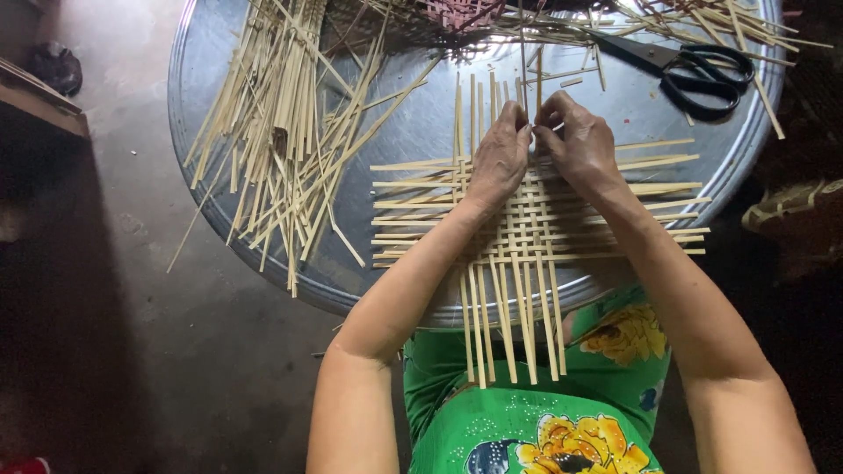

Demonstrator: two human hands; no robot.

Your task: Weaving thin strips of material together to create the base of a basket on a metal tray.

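Both the left hand (499, 158) and the right hand (575, 140) are pinching one thin strip (524, 70) at the far edge of the woven mat (536, 219) lying on the round metal tray (211, 105), and pressing it snug against its neighbours is keeping the weave tight.

Woven mat (536, 224): pale straw-yellow strips, checkered over-under pattern. Loose strips (281, 132): same pale yellow. Round tray (413, 123): dull silver-grey. Scissors (694, 70): black handles. Dress (536, 421): bright green, yellow flower print. Floor (132, 263): grey-brown.
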